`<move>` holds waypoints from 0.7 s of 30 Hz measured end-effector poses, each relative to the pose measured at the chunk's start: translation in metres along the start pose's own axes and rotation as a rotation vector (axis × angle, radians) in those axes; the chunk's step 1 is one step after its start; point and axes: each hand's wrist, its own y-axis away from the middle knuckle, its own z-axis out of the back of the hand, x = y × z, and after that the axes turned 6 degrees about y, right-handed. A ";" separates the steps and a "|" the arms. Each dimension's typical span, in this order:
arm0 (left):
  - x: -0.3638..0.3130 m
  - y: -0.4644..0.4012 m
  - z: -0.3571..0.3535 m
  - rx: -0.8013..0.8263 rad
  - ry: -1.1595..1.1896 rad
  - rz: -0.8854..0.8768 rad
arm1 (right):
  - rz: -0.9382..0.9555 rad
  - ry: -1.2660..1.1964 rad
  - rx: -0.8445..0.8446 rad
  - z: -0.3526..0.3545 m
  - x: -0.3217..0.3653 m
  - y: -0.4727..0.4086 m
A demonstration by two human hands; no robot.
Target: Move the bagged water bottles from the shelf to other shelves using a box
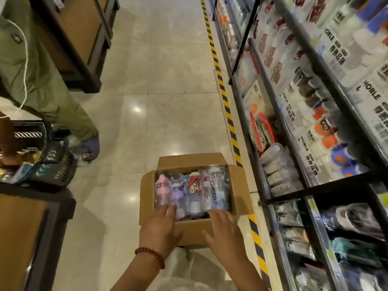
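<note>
An open cardboard box (239,187) sits on the tiled floor in the aisle, flaps spread. Inside lie several bagged water bottles (192,191) in pink, purple, red and clear plastic. My left hand (159,229), with a red bead bracelet at the wrist, reaches over the box's near edge with fingers straight, fingertips at the bottles. My right hand (225,234) hovers over the near right corner of the box, fingers spread and relaxed, holding nothing.
Tall black shelves (294,143) full of bottles and containers run along the right, behind a yellow-black floor stripe (225,101). A person in green trousers (42,85) stands at the left beside a black shopping basket (52,162). Wooden display stands (27,234) flank the left side.
</note>
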 end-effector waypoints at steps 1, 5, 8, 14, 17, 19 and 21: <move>0.007 -0.010 -0.003 0.019 0.014 0.016 | 0.018 -0.006 0.036 -0.004 0.001 -0.011; 0.030 -0.053 -0.023 0.074 0.130 0.127 | -0.015 -0.082 0.087 -0.029 -0.003 -0.055; 0.049 -0.093 -0.058 0.123 0.277 0.229 | -0.069 -0.084 0.137 -0.063 -0.015 -0.097; 0.082 -0.173 -0.132 0.107 0.437 0.349 | -0.155 -0.140 0.213 -0.145 -0.056 -0.187; 0.103 -0.213 -0.177 0.104 0.425 0.417 | -0.246 -0.152 0.194 -0.187 -0.090 -0.231; 0.120 -0.236 -0.207 0.110 0.418 0.496 | -0.330 -0.170 0.187 -0.213 -0.117 -0.256; 0.139 -0.254 -0.237 0.127 0.394 0.592 | -0.406 -0.133 0.195 -0.236 -0.142 -0.276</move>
